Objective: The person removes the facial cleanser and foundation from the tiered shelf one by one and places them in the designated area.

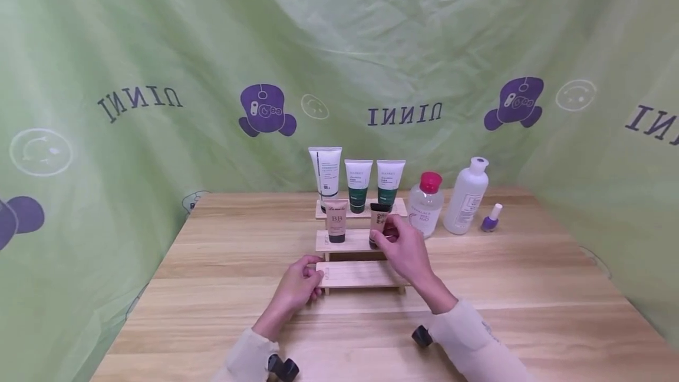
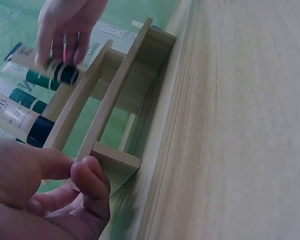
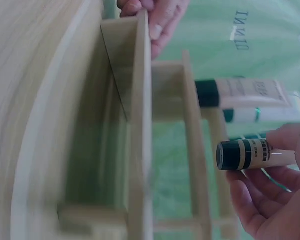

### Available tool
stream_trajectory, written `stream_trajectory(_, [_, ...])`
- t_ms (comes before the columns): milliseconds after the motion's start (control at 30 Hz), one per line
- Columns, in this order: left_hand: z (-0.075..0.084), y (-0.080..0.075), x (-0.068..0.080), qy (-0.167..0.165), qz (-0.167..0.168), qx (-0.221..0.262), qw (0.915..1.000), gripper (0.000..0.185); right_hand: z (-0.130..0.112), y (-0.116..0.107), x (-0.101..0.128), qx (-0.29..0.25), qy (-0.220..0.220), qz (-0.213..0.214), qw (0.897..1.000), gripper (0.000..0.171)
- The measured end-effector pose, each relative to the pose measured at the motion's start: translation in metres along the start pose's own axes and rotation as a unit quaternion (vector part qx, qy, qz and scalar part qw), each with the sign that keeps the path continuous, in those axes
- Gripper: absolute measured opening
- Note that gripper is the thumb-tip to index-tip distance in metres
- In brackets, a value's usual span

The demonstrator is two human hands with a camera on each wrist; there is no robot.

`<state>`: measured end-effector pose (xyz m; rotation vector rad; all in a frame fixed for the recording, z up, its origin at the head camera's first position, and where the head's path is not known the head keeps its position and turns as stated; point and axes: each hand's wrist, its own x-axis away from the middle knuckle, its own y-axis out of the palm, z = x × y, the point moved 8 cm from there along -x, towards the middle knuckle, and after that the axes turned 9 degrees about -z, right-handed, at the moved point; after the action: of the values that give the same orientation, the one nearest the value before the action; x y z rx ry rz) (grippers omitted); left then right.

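My right hand (image 1: 408, 249) pinches a small beige cosmetic tube (image 3: 260, 153) with a black cap pointing down. In the left wrist view, that cap seems a little above the middle step; contact is hard to tell. At the left end of the three-step wooden rack (image 1: 361, 275), my left hand (image 1: 297, 283) grips the lowest step between thumb and fingers. A pink BB cream tube (image 1: 336, 220) stands cap down on the middle step's left side. Behind it, a tall white tube (image 1: 326, 173) and two white-and-green tubes (image 1: 358, 184) stand on the top step.
Right of the rack stand a clear bottle with a red cap (image 1: 431, 183), a white bottle (image 1: 467, 199) and a purple nail polish bottle (image 1: 490, 220). All rest on a wood-grain table (image 1: 223, 270). A green printed curtain (image 1: 339, 46) hangs around the table's back and sides.
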<state>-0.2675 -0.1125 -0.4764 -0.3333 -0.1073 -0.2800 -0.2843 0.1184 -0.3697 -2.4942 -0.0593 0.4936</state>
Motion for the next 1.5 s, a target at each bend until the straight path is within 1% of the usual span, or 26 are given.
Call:
stream_trajectory(100, [0.0, -0.004, 0.003, -0.003, 0.004, -0.004, 1.0, 0.038, -0.001, -0.016, 0.006, 0.005, -0.007, 0.015, 1.0, 0.02])
stream_trajectory(200, [0.001, -0.006, 0.004, -0.001, 0.007, -0.006, 1.0, 0.038, -0.003, -0.032, 0.009, 0.015, -0.013, 0.019, 1.0, 0.017])
stream_trajectory(333, [0.002, -0.004, 0.004, 0.001, 0.001, -0.004, 1.0, 0.039, -0.001, -0.058, 0.014, 0.038, -0.016, 0.03, 0.999, 0.017])
stream_trajectory(400, [0.003, -0.002, 0.003, 0.007, -0.003, -0.005, 1.0, 0.039, 0.003, -0.072, 0.018, 0.052, -0.006, 0.037, 0.998, 0.019])
stream_trajectory(533, [0.003, 0.0, 0.001, 0.006, -0.004, -0.002, 1.0, 0.038, 0.013, -0.095, 0.028, 0.087, 0.022, 0.042, 0.995, 0.021])
stream_trajectory(700, [0.001, 0.001, 0.0, 0.001, -0.003, -0.004, 1.0, 0.038, 0.024, -0.112, 0.038, 0.113, 0.041, 0.043, 0.992, 0.017])
stream_trajectory(933, [0.003, 0.001, 0.001, 0.004, -0.004, -0.006, 1.0, 0.037, 0.036, -0.12, 0.049, 0.101, 0.052, 0.048, 0.992, 0.027])
stream_trajectory(1033, [0.003, 0.0, 0.002, 0.003, -0.003, -0.007, 1.0, 0.037, 0.04, -0.119, 0.051, 0.096, 0.06, 0.041, 0.993, 0.031])
stream_trajectory(1100, [0.002, 0.0, 0.002, 0.003, -0.003, -0.006, 1.0, 0.037, 0.044, -0.117, 0.053, 0.095, 0.07, 0.028, 0.993, 0.034])
stream_trajectory(1233, [0.002, 0.0, 0.002, 0.006, -0.002, -0.004, 1.0, 0.037, 0.054, -0.11, 0.055, 0.089, 0.1, -0.011, 0.991, 0.037])
stream_trajectory(1367, [0.002, 0.001, 0.003, 0.008, -0.006, -0.003, 0.9999, 0.038, 0.066, -0.101, 0.058, 0.099, 0.131, -0.045, 0.985, 0.04])
stream_trajectory(1500, [0.002, 0.001, 0.002, 0.002, -0.007, -0.006, 1.0, 0.04, 0.076, -0.095, 0.058, 0.126, 0.151, -0.062, 0.979, 0.042])
